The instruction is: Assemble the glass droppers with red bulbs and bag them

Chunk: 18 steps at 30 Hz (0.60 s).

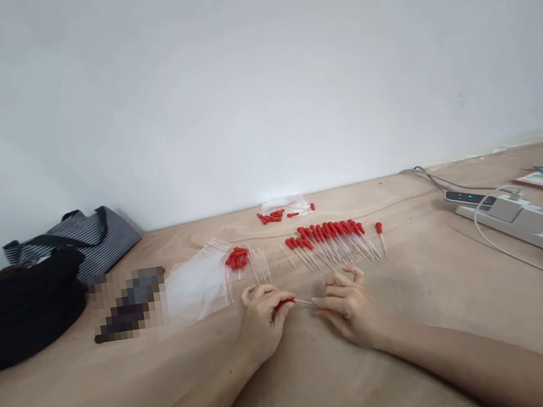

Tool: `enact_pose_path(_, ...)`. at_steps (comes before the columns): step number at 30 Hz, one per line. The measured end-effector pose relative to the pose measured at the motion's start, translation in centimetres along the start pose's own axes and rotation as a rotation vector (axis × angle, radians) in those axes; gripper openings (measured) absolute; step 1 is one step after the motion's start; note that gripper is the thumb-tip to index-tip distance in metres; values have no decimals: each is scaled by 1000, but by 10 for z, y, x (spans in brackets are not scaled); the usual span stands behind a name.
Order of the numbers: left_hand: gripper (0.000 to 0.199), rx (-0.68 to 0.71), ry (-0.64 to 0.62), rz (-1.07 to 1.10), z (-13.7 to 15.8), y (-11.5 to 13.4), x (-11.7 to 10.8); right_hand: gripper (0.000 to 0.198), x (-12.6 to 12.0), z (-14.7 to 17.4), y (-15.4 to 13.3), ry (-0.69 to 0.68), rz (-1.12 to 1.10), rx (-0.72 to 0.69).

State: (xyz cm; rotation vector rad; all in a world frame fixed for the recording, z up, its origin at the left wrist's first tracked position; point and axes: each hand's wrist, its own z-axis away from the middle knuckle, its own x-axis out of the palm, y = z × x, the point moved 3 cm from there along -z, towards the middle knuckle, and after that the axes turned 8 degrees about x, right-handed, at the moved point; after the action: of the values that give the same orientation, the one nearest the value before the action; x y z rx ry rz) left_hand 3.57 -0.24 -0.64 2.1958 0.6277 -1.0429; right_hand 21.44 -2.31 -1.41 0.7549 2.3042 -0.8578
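Note:
Between thumb and fingers, my left hand (266,317) pinches a red rubber bulb (284,303). A thin clear dropper tube (304,302) runs from the bulb to my right hand (345,307), whose thumb and fingertips are closed on its other end. Just beyond my hands lies a row of droppers with red bulbs (330,230), with one dropper (381,238) apart at the right. Several bare clear tubes (260,266) lie behind my left hand, beside a small heap of loose red bulbs (237,258).
Clear plastic bags (197,285) lie at the left near a pixelated dark object (131,304). More red bulbs (271,217) sit by a bag at the wall. A black bag (28,305) and a striped bag (90,242) stand far left. A power strip (532,224) with cables lies right.

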Motion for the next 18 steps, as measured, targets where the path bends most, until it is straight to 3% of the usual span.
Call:
enact_pose_path(10, 13, 73, -72, 66, 1, 2, 0, 22, -4, -4, 4, -27, 84, -110)
enact_pose_path(18, 9, 99, -28, 40, 1, 1, -1, 16, -4, -3, 0, 14, 95, -145)
